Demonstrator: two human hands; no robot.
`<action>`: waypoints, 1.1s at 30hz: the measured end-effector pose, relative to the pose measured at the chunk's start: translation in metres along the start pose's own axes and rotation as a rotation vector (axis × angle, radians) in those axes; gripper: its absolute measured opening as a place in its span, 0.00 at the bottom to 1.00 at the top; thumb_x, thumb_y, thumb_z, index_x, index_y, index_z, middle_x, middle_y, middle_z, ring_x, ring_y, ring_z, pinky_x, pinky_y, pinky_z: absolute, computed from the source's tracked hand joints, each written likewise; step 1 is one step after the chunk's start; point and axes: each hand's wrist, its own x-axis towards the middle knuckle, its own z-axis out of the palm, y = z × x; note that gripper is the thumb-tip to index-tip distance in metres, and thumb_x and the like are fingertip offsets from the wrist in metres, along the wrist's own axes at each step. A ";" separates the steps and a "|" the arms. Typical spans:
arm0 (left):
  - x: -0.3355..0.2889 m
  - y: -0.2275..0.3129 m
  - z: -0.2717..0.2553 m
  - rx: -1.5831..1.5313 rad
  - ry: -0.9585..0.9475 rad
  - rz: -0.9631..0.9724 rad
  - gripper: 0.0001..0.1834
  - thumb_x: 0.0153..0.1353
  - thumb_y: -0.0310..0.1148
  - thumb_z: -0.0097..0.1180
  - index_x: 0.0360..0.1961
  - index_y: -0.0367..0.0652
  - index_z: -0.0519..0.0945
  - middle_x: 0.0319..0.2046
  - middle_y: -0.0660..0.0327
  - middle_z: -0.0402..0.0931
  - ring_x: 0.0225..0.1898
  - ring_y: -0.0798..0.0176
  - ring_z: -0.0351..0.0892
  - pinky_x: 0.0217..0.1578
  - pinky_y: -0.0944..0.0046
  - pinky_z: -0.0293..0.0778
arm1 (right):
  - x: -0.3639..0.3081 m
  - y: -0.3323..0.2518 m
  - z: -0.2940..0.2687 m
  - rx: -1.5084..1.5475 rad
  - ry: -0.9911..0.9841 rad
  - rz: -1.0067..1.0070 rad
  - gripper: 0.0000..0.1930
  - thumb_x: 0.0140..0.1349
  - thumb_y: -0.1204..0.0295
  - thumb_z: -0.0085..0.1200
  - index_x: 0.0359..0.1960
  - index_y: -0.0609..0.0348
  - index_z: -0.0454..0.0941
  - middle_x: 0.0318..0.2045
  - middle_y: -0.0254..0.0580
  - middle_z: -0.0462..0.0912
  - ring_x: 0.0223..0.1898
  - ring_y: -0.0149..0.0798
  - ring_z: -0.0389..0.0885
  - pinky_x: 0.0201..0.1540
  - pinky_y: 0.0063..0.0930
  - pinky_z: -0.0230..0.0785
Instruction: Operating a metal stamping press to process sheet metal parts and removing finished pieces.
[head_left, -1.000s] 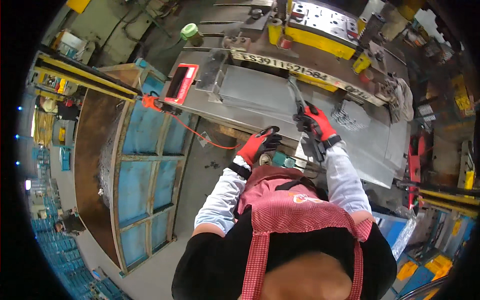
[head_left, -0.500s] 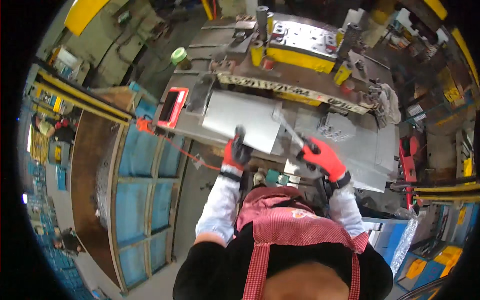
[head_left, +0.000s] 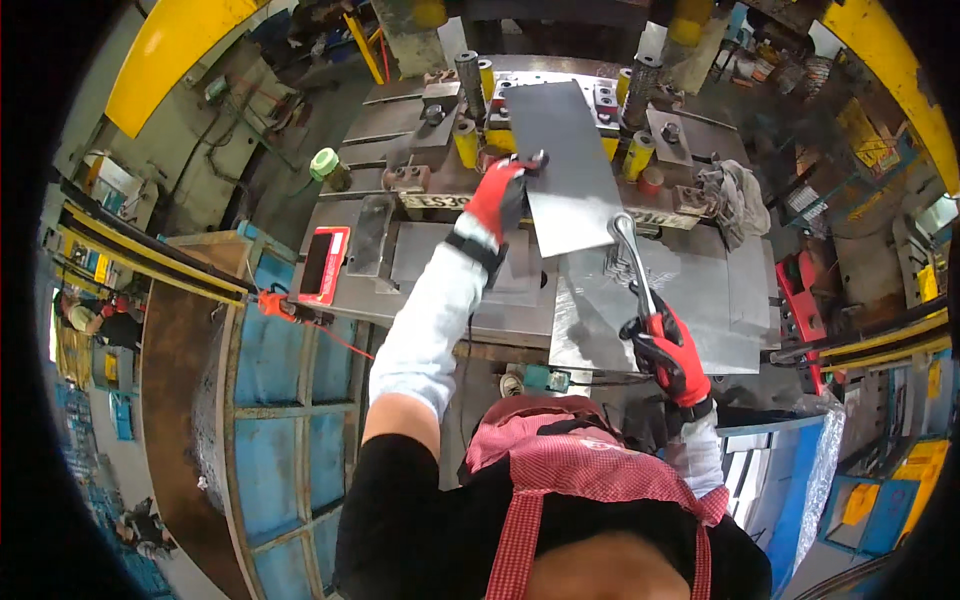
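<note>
A grey rectangular metal sheet (head_left: 568, 160) is tilted up over the front of the press die (head_left: 500, 140). Its left edge is gripped by my left hand (head_left: 503, 195), in a red and black glove, with the thumb on the face. My right hand (head_left: 672, 350), gloved alike, is closed round the handle of a long metal hand tool with a rounded head (head_left: 632, 250); its exact kind I cannot make out. The tool's head is at the sheet's lower right corner; whether it touches is unclear. Under it lie more flat metal sheets (head_left: 600, 320) with a small heap of metal pieces (head_left: 655, 262).
Yellow and dark posts (head_left: 468, 80) rise around the die. On the bench's left lies a red-framed tray (head_left: 325, 265); a green-lidded container (head_left: 325, 165) stands behind. A rag (head_left: 738, 200) hangs at right. A blue-panelled crate (head_left: 270, 400) stands left.
The metal sheet has been lifted off the bench and carried forward to the die, my left hand now on its left edge. My right hand has moved slightly right and nearer with the tool.
</note>
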 end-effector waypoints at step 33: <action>0.002 -0.048 0.010 -0.443 0.138 -0.124 0.18 0.61 0.39 0.41 0.43 0.33 0.65 0.33 0.40 0.73 0.30 0.45 0.77 0.35 0.53 0.77 | 0.071 -0.013 -0.010 0.040 -0.017 0.001 0.11 0.53 0.71 0.50 0.39 0.55 0.68 0.23 0.30 0.70 0.15 0.20 0.61 0.14 0.13 0.53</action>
